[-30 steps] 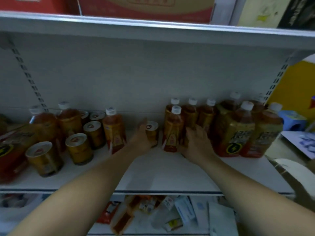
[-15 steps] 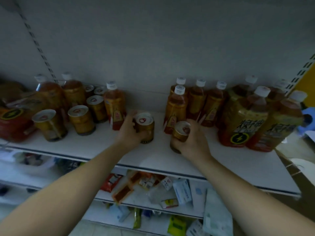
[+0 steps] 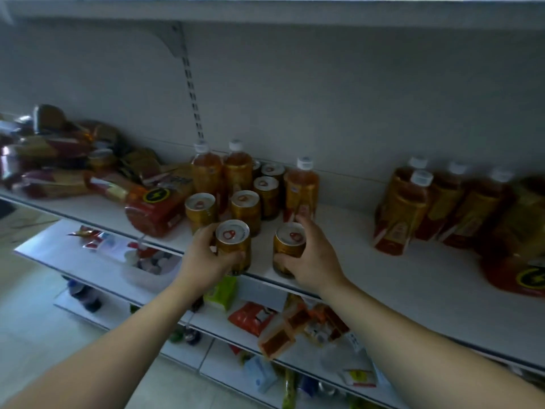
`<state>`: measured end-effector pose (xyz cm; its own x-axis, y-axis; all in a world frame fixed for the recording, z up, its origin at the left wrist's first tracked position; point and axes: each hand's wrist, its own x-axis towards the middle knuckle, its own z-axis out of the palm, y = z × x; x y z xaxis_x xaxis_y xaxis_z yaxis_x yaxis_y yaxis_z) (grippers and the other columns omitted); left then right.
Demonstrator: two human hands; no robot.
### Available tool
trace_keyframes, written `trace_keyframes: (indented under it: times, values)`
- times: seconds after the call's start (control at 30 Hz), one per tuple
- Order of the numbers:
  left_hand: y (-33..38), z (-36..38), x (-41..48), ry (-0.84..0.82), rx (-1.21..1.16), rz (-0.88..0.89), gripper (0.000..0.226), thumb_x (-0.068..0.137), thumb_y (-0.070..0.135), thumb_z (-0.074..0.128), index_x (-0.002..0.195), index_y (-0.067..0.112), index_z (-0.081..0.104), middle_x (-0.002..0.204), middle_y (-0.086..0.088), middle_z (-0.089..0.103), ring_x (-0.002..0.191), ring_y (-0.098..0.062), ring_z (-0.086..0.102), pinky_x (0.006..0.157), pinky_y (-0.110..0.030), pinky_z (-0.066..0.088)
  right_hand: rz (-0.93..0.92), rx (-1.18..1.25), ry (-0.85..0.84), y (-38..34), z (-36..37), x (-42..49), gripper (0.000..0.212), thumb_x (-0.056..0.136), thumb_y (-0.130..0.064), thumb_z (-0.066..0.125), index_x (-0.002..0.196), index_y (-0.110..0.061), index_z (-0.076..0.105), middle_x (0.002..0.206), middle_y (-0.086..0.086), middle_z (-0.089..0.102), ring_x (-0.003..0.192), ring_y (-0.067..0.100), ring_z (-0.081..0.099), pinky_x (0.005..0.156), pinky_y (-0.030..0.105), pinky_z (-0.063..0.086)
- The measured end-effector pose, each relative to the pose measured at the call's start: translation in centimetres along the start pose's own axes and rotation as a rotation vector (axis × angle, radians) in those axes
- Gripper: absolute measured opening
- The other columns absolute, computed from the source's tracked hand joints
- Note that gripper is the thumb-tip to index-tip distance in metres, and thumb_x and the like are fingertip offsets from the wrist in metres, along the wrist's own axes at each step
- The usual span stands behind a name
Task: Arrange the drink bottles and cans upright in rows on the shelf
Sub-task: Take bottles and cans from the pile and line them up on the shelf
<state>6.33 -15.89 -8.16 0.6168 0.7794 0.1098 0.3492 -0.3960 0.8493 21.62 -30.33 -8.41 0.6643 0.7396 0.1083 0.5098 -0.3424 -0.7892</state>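
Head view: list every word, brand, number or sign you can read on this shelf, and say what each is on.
No words or numbers can be read.
Lightning bolt in a yellow ring: on the lying large bottle, left.
Same sign: on the large bottle at the right edge.
Small bottle labels: print blurred.
Left can and right can, both held: red lid mark only, unreadable.

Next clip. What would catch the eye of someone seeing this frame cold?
Two hands fill the centre: the left hand grips the left gold can and the right hand grips the right gold can, both upright near the front edge of the white shelf. Behind them stands a cluster of upright cans and bottles. At the far left, a heap of toppled bottles lies in disarray.
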Motion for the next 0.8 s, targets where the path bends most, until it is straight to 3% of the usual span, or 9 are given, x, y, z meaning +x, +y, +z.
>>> trace_keyframes:
  times: [0.1, 0.17, 0.23, 0.3, 0.47, 0.63, 0.7, 0.8]
  values:
    - [-1.4, -2.9, 1.1, 0.034, -0.007, 0.025, 0.048, 0.065, 0.020, 0.081, 0.098, 0.039, 0.053, 0.098, 0.023, 0.055, 0.087, 0.015, 0.055, 0.072, -0.015, 0.041, 0.004, 0.014, -0.044, -2.1, 2.7, 1.2, 0.092, 0.081, -0.031, 0.078, 0.152, -0.026, 0.021, 0.157, -0.003, 0.027, 0.139, 0.015, 0.033, 0.105, 0.023, 0.029]
    - [-2.2, -4.4, 1.9, 0.061, 0.035, 0.046, 0.043, 0.071, 0.009, 0.078, 0.095, 0.035, 0.054, 0.100, 0.018, 0.050, 0.087, 0.014, 0.050, 0.077, -0.012, 0.039, -0.018, -0.005, -0.066, -3.3, 4.2, 2.1, 0.092, 0.082, -0.030, 0.076, 0.153, -0.024, 0.018, 0.157, -0.003, 0.022, 0.141, 0.016, 0.028, 0.106, 0.022, 0.026]
    - [-3.0, -5.4, 2.7, 0.036, 0.092, 0.006, 0.049, 0.074, 0.014, 0.077, 0.116, 0.024, 0.054, 0.113, 0.008, 0.038, 0.104, -0.002, 0.039, 0.092, -0.020, 0.032, -0.055, -0.044, -0.066, -4.2, 5.4, 3.1, 0.092, 0.082, -0.031, 0.076, 0.153, -0.025, 0.017, 0.154, -0.002, 0.021, 0.141, 0.016, 0.026, 0.106, 0.022, 0.026]
    - [-3.7, -5.9, 3.4, -0.009, 0.101, 0.006, 0.061, 0.074, 0.016, 0.077, 0.129, 0.017, 0.050, 0.118, 0.006, 0.032, 0.109, -0.008, 0.034, 0.095, -0.023, 0.029, -0.073, -0.091, -0.051, -4.7, 6.4, 4.0, 0.092, 0.082, -0.033, 0.076, 0.153, -0.025, 0.017, 0.153, -0.002, 0.023, 0.141, 0.017, 0.025, 0.110, 0.026, 0.026]
    - [-4.2, -6.2, 5.6, -0.122, -0.012, 0.049, 0.057, 0.073, 0.014, 0.078, 0.120, 0.027, 0.048, 0.113, 0.010, 0.053, 0.103, -0.006, 0.050, 0.094, -0.028, 0.042, -0.088, -0.212, -0.026, -5.0, 7.6, 5.0, 0.086, 0.082, -0.037, 0.074, 0.151, -0.024, 0.024, 0.148, -0.001, 0.030, 0.137, 0.020, 0.029, 0.107, 0.026, 0.026]
    - [-3.7, -6.8, 7.1, -0.216, -0.077, 0.086, 0.063, 0.071, 0.012, 0.078, 0.118, 0.030, 0.040, 0.100, 0.022, 0.053, 0.091, 0.006, 0.053, 0.078, -0.014, 0.044, -0.071, -0.258, 0.004, -6.0, 6.9, 5.1, 0.083, 0.080, -0.044, 0.074, 0.148, -0.021, 0.031, 0.142, 0.002, 0.033, 0.133, 0.019, 0.033, 0.103, 0.025, 0.030]
    - [-3.1, -8.1, 7.9, -0.241, -0.106, 0.107, 0.060, 0.071, 0.025, 0.077, 0.117, 0.035, 0.040, 0.108, 0.016, 0.056, 0.098, -0.001, 0.057, 0.084, -0.023, 0.049, -0.083, -0.281, 0.058, -6.9, 5.7, 5.8, 0.079, 0.082, -0.048, 0.071, 0.146, -0.021, 0.034, 0.143, 0.002, 0.035, 0.135, 0.019, 0.032, 0.106, 0.029, 0.030]
    - [-1.7, -9.8, 10.1, -0.230, -0.097, 0.181, 0.041, 0.070, 0.040, 0.072, 0.106, 0.037, 0.054, 0.110, -0.001, 0.064, 0.100, -0.018, 0.063, 0.087, -0.048, 0.053, -0.114, -0.331, 0.189, -8.2, 3.5, 7.4, 0.069, 0.084, -0.049, 0.068, 0.141, -0.020, 0.042, 0.138, 0.004, 0.044, 0.131, 0.021, 0.037, 0.107, 0.032, 0.031]
